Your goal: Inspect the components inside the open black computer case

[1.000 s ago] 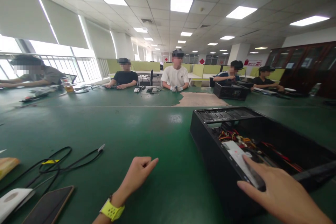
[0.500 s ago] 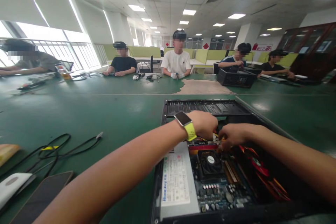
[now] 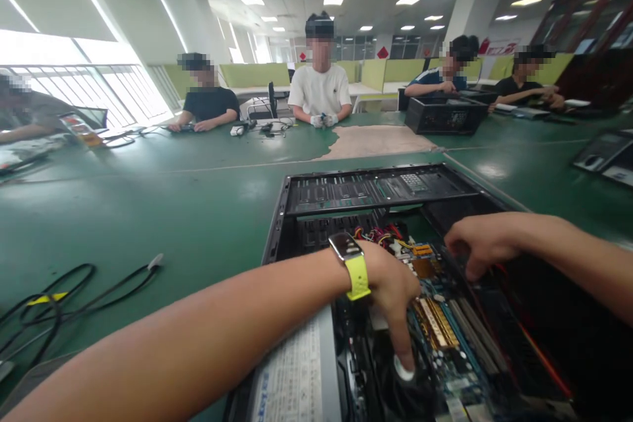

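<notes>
Fan (image 3: 413,395): black, pale round hub (image 3: 406,372), low in the open black case (image 3: 341,192). Left hand (image 3: 398,287): one finger extended onto hub; other fingers' hold, cannot tell. Right hand (image 3: 472,247): fingers bent, slightly parted, over case; hold, cannot tell. Case also contains silver labelled power supply (image 3: 297,369), slotted board (image 3: 457,366), coloured wires (image 3: 380,235).

Open green surface (image 3: 208,211) lies between looped cables (image 3: 54,303) at left and a black computer case (image 3: 341,191), which is open above, its walls in the way from the side. The left forearm (image 3: 208,336) bars the way over the power supply (image 3: 297,369); the left hand (image 3: 393,283) covers part of the fan (image 3: 390,395). Between it and the right hand (image 3: 479,244), a gap opens onto the expansion slots (image 3: 438,323).
</notes>
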Demonstrator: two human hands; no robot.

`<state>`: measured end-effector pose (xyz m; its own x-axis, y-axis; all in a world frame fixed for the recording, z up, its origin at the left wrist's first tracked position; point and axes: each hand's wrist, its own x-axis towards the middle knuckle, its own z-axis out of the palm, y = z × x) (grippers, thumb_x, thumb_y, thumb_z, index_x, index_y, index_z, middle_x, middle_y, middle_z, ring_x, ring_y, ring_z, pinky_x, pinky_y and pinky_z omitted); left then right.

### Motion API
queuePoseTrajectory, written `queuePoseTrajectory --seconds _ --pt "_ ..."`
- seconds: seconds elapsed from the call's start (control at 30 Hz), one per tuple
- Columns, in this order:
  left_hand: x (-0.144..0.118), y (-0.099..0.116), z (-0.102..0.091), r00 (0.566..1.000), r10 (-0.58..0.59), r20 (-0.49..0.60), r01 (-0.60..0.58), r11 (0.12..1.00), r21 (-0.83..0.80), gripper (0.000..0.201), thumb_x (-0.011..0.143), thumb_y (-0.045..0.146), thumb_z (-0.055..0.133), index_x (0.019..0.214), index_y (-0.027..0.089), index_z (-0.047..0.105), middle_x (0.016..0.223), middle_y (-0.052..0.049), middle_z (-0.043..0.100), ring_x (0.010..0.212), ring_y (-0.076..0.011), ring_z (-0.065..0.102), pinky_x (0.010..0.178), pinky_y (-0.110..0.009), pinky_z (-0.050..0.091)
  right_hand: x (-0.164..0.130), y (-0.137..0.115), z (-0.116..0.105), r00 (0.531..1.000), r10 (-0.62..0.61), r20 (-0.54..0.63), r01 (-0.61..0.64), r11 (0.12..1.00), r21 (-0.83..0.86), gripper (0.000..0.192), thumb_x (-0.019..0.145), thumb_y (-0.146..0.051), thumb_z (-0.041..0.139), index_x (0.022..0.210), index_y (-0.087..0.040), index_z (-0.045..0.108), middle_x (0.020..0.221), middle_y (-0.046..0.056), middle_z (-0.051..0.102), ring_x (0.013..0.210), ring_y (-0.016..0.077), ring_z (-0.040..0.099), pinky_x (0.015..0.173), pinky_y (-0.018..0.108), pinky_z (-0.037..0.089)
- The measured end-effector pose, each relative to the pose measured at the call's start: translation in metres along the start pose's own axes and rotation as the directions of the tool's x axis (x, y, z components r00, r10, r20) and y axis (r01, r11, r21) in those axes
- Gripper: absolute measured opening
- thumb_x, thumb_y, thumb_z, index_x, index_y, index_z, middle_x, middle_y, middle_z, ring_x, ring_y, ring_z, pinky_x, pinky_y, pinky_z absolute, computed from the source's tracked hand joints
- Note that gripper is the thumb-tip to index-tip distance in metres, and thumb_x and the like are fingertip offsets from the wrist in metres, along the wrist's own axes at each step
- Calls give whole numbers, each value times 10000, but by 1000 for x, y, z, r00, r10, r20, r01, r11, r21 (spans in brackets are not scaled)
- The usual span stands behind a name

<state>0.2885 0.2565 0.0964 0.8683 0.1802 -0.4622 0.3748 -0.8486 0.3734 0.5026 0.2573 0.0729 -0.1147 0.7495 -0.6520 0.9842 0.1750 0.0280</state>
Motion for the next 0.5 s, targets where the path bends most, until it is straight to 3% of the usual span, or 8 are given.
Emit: queuePoseTrajectory --seconds 0.07,0.17,0.2,0.27,0.37,0.43,0.5 --pt "-31 -5 -15 984 -41 -173 57 995 86 330 763 441 691 892 137 713 787 -48 709 698 -168 639 636 -254 489 -4 7 0 1000 -8 -9 8 1000 16 351 606 -224 687 956 -190 682 911 41 678 845 247 626 659 317 427" --pt "-87 -9 -14 888 -43 -458 67 997 36 328 944 404 473 1000 162 688 886 -45 706 752 -145 637 698 -254 485 -2 9 2 999 -31 -22 31 999 15 242 663 -286 658 888 -204 690 875 34 691 822 239 633 667 324 429" --pt "-103 -9 -5 874 -16 -485 16 1000 -6 317 950 404 473 1067 182 666 956 -36 704 810 -140 642 742 -244 491 0 7 3 999 -32 -27 32 999 1 214 695 -337 644 857 -206 691 847 37 695 798 242 637 652 330 426" --pt "-128 -8 22 888 69 -455 -83 996 -12 313 927 390 531 1182 226 606 1110 -22 676 997 -159 622 892 -258 476 5 -2 4 999 -34 -34 32 998 -55 258 758 -441 592 808 -209 695 806 49 700 756 254 646 612 340 418" --pt "-140 -8 69 876 170 -451 -104 980 169 249 919 298 547 1163 294 591 1210 10 631 1247 -224 485 1083 -365 344 11 -28 8 993 -29 -112 5 979 -205 293 777 -479 591 820 -213 707 839 73 710 787 296 665 597 354 432" --pt "-138 -9 89 848 184 -498 -56 964 262 179 927 291 529 1087 311 609 1171 28 642 1259 -232 471 1090 -389 324 18 -51 12 940 -101 -327 -1 955 -297 291 809 -448 590 954 -217 689 939 79 705 848 306 668 628 367 464" --pt "-138 -11 99 834 186 -520 -34 957 289 154 925 327 538 1059 311 611 1111 33 659 1202 -213 513 1052 -355 359 31 -73 18 817 -239 -525 32 928 -372 392 844 -428 582 1166 -205 598 1057 88 676 900 295 659 663 373 493"
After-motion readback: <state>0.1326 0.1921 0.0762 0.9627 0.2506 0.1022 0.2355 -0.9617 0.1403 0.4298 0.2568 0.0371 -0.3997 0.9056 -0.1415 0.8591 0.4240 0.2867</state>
